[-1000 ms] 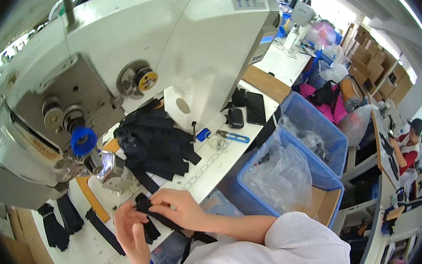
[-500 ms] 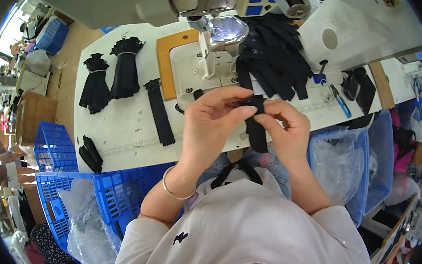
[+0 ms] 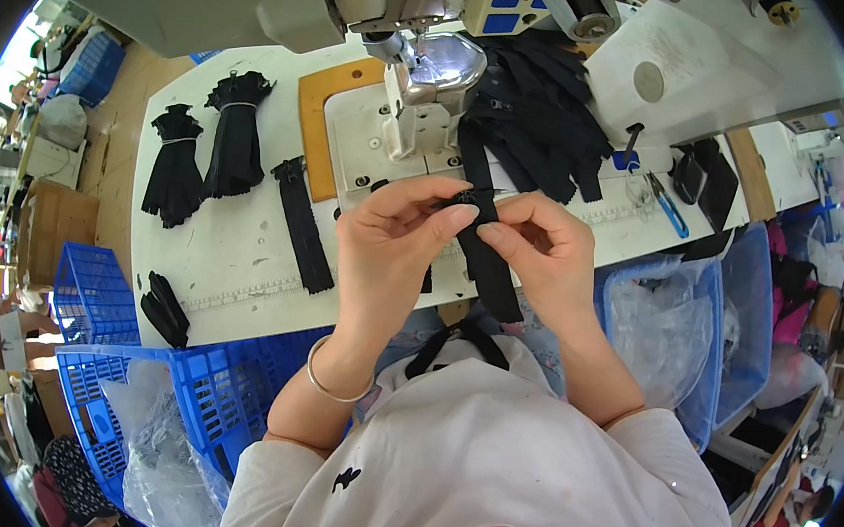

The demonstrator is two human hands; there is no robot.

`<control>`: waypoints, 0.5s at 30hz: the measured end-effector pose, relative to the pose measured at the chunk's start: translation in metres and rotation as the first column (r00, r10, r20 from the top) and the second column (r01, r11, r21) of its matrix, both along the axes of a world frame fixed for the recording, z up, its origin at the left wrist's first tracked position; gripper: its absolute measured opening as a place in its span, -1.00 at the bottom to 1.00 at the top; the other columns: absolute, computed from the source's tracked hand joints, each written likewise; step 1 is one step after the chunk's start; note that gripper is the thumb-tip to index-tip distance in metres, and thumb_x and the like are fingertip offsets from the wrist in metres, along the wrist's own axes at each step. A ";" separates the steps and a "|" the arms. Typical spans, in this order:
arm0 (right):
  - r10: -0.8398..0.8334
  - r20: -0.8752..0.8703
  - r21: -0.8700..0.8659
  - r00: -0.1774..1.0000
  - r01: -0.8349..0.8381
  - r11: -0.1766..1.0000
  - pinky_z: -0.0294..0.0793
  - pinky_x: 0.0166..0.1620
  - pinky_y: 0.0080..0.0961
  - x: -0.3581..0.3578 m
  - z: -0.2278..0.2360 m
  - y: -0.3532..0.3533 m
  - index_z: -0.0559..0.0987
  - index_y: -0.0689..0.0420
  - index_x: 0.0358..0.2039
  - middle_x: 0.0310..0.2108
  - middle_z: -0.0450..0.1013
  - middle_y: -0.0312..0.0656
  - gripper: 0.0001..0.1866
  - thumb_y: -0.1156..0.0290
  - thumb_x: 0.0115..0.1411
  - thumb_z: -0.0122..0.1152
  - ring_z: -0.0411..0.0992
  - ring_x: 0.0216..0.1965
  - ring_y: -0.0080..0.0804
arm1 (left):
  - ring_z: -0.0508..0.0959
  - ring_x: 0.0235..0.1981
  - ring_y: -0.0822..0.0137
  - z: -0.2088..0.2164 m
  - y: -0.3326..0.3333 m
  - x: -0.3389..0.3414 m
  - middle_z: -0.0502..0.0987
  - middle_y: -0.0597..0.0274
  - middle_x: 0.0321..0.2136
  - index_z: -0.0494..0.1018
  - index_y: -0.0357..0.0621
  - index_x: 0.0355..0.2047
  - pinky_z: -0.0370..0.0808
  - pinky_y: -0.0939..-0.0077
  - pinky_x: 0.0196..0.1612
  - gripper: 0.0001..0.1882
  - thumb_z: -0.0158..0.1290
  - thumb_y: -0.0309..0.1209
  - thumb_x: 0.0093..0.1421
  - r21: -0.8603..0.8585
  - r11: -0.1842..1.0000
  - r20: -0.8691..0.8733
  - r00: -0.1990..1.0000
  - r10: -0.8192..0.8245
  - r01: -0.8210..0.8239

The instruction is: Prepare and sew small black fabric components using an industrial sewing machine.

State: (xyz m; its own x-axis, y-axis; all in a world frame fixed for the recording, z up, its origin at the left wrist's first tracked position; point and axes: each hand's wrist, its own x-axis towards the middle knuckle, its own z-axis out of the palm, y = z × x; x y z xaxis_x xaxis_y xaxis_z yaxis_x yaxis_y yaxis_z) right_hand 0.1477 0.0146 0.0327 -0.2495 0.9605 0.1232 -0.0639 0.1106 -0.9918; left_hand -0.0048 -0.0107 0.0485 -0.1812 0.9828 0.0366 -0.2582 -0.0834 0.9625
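Observation:
Between my two hands, close to the table's front edge, is a black zipper (image 3: pixel 493 278). My left hand (image 3: pixel 394 241) pinches its upper end between thumb and fingers. My right hand (image 3: pixel 546 259) is closed on the zipper's right edge, thumb against the curled fingers. The rest of the strip hangs down toward my lap. Just beyond my hands is the sewing machine (image 3: pixel 410 112), its lamp lit. A heap of loose black zippers (image 3: pixel 546 104) lies right of it. One single zipper (image 3: pixel 303 228) rests flat to the left of my left hand.
Two tied zipper bundles (image 3: pixel 236 137) and a small folded black piece (image 3: pixel 165 309) lie on the white table (image 3: pixel 242 258). Blue-handled snips (image 3: pixel 670 207) are at the right. Blue crates (image 3: pixel 220 396) stand at the left, blue bins (image 3: pixel 705 359) with clear plastic at the right.
Both hands have shifted slightly left with the zipper, and its hanging end now lies straighter and lower. The whole view has moved a little.

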 end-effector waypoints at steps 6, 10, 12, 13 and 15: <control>0.009 0.022 -0.010 1.000 -0.009 1.000 0.33 -0.38 -0.73 -0.001 -0.001 0.004 0.53 0.24 -0.42 -0.53 0.44 -0.37 -0.87 0.50 0.07 0.31 0.33 -0.50 -0.73 | 0.49 -0.40 0.57 0.000 0.002 -0.001 0.57 0.27 -0.38 0.52 -0.36 -0.24 0.42 0.75 -0.31 -0.79 0.16 -0.65 0.07 0.000 1.000 0.037 0.999 0.009 -0.009; -0.016 -0.087 -0.115 0.996 0.006 0.993 0.32 -0.34 -0.74 -0.005 0.002 0.008 0.53 0.23 -0.39 -0.42 0.45 -0.33 -0.91 0.61 0.07 0.25 0.33 -0.43 -0.69 | 0.49 -0.41 0.58 0.002 0.003 -0.002 0.57 0.26 -0.40 0.52 -0.37 -0.25 0.42 0.74 -0.33 -0.80 0.17 -0.64 0.07 0.002 0.999 -0.005 0.999 0.036 -0.036; 0.031 0.001 -0.117 1.000 -0.031 0.993 0.28 -0.41 -0.72 -0.002 0.000 0.010 0.54 0.25 -0.43 -0.50 0.44 -0.36 -0.91 0.54 0.07 0.28 0.30 -0.49 -0.72 | 0.48 -0.42 0.58 -0.001 0.006 -0.004 0.57 0.26 -0.40 0.53 -0.37 -0.26 0.42 0.74 -0.33 -0.81 0.18 -0.63 0.07 0.015 0.999 0.007 0.999 0.045 -0.045; 0.081 0.089 -0.126 0.993 -0.069 0.990 0.23 -0.47 -0.71 -0.002 0.000 0.011 0.54 0.26 -0.46 -0.58 0.42 -0.38 -0.86 0.46 0.08 0.30 0.26 -0.55 -0.74 | 0.48 -0.43 0.58 -0.003 0.007 -0.005 0.57 0.27 -0.41 0.53 -0.37 -0.26 0.43 0.74 -0.34 -0.81 0.18 -0.63 0.07 0.025 0.998 0.020 0.998 0.057 -0.057; 0.051 0.122 -0.024 0.991 -0.049 0.999 0.21 -0.49 -0.70 -0.006 0.004 0.012 0.55 0.27 -0.48 -0.60 0.41 -0.39 -0.85 0.45 0.08 0.30 0.24 -0.57 -0.74 | 0.48 -0.43 0.57 -0.005 0.012 -0.009 0.57 0.27 -0.41 0.53 -0.36 -0.26 0.42 0.74 -0.34 -0.81 0.18 -0.62 0.07 0.020 0.998 0.068 0.996 0.058 -0.060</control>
State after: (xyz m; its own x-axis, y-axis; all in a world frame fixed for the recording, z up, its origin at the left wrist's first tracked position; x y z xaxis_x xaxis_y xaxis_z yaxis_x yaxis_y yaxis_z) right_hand 0.1419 0.0267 0.0366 -0.3093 0.9485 0.0686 0.0536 0.0894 -0.9946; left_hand -0.0142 0.0012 0.0439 -0.2415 0.9694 0.0435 -0.3162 -0.1210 0.9409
